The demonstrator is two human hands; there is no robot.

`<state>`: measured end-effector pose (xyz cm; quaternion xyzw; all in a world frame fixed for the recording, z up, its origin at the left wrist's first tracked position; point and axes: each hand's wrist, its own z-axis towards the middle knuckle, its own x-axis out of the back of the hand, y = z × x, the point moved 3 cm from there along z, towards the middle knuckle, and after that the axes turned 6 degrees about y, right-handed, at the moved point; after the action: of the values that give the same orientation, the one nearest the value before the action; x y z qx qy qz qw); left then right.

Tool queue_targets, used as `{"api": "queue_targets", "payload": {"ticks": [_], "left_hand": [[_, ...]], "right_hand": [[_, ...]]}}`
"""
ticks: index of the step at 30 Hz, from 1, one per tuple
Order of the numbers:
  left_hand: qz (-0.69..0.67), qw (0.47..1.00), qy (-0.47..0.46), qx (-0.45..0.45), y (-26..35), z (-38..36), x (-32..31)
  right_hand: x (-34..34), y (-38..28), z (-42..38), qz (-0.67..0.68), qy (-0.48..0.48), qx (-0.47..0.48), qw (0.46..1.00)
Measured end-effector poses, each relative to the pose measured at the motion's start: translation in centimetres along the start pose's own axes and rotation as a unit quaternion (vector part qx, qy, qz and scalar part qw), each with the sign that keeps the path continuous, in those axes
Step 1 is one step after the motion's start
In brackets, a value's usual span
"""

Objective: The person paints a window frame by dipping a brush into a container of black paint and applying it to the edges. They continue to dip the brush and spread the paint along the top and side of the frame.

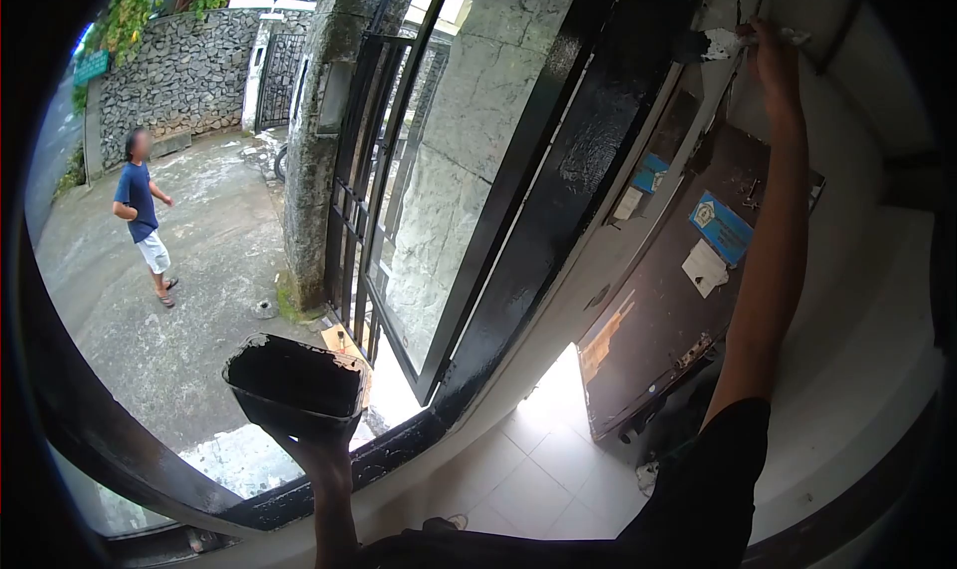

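My left hand (321, 455) supports a paint container (289, 413) from below, its palm and fingers mostly hidden under it. Black paint coats the inside of the container, and its rim is smeared. Up at the top right, my right hand (772, 58) is closed around a paintbrush (722, 44). The brush's dark bristle end points left, right at the upper part of a black window frame (583, 155). That frame's surface has a wet-looking shine.
A brown door (658, 320) with a blue sticker (722, 227) stands ajar below my right arm. Outside the window are a black metal gate (351, 185), a stone pillar (311, 160) and a person (140, 195) on the paved driveway. Pale floor tiles (528, 469) lie below.
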<state>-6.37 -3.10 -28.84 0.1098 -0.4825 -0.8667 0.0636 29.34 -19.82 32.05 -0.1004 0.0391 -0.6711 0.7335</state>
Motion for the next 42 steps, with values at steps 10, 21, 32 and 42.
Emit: {"api": "queue_targets", "payload": {"ticks": [10, 21, 32, 42], "left_hand": [[-0.056, 0.998, 0.037, -0.019, 2.5, 0.0, -0.1], [-0.082, 0.996, 0.024, -0.013, 2.4, -0.3, -0.5], [0.032, 0.995, 0.05, -0.079, 3.6, -0.3, -0.7], [-0.093, 0.995, 0.036, 0.024, 0.7, -0.9, -0.5]], "right_hand": [[-0.7, 3.2, 3.3, -0.015, 0.002, 0.031, 0.999], [-1.4, 0.3, 2.9, 0.081, 0.162, 0.159, 0.97], [-0.8, 1.7, 3.7, 0.08, 0.165, 0.205, 0.961], [-1.9, 1.4, 2.4, 0.251, 0.164, 0.168, 0.939]]}}
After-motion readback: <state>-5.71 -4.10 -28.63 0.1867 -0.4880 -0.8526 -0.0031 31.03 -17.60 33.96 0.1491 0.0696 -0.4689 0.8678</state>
